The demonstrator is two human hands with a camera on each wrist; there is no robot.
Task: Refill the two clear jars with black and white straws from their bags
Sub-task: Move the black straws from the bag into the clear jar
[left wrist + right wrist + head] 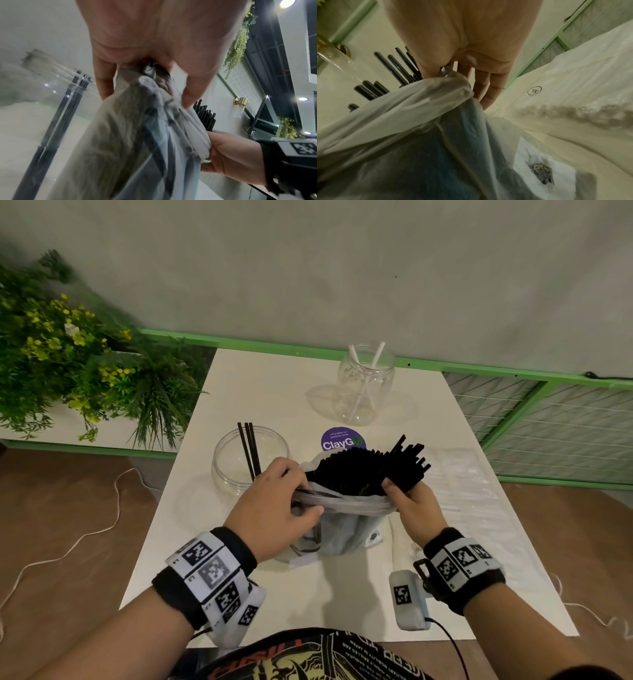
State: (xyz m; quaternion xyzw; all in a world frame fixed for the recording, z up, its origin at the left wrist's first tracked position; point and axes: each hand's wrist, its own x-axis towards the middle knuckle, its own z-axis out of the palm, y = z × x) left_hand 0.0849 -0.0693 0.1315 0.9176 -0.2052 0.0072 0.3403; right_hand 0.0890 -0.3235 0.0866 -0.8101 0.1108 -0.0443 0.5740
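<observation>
Straw bag point(346, 529) mid-table point(260, 378), near jar point(250, 460) at its left, far jar point(365, 385) behind, second bag point(472, 487) right.

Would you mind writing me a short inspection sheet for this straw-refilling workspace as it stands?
Surface: white table, with a purple round sticker.
Job's things: near jar holds three black straws; far jar holds two white straws; bag of black straws stands open with black straws fanned out of its mouth; a second clear bag lies on the right, contents unclear.
Clutter: nothing seen.
Grippers: left hand pinches the bag rim; right hand grips the rim and straws.
Cables: white cord on the floor; black lead from the right wrist unit.
Surroundings: plants, green railing, grey wall.
</observation>
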